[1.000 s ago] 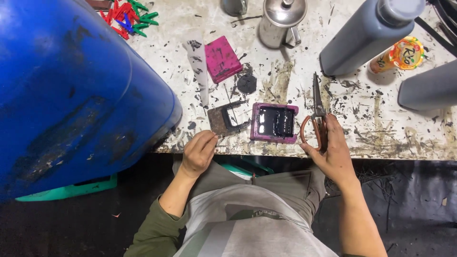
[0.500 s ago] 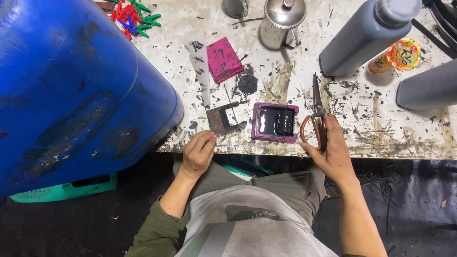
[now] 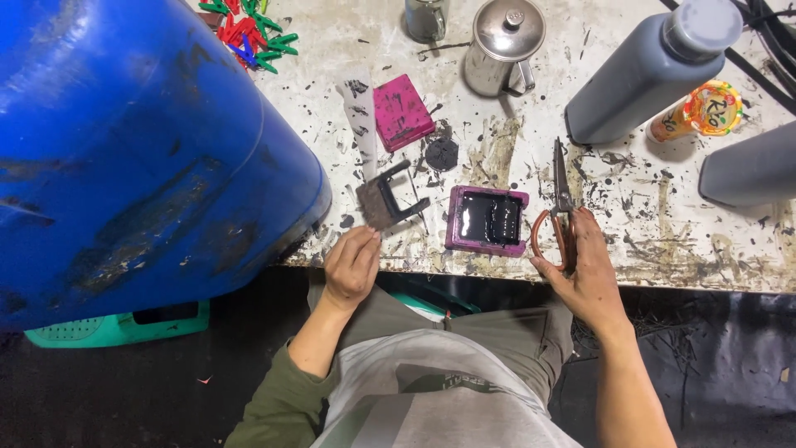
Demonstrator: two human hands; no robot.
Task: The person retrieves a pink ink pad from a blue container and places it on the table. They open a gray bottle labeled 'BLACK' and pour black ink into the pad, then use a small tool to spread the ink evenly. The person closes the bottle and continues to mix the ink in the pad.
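My right hand [image 3: 584,265] grips the orange handles of a pair of scissors [image 3: 561,207], whose blades lie shut and point away across the ink-stained white table [image 3: 663,241]. Left of the scissors sits a purple tray [image 3: 487,220] filled with black ink. My left hand [image 3: 351,264] rests at the table's front edge with curled fingers, its fingertips touching a dark flat piece with a black frame [image 3: 385,197]. Nothing is held in that hand.
A large blue barrel [image 3: 133,141] fills the left side. Farther back lie a magenta block [image 3: 402,112], a metal pot [image 3: 503,46], a metal cup [image 3: 426,17], coloured pegs [image 3: 249,33], two grey bottles [image 3: 647,70] and an orange bottle [image 3: 696,112]. A green crate [image 3: 116,325] sits on the floor.
The view has shifted slightly. Both hands stay where they were, the right on the scissors and the left by the dark piece.
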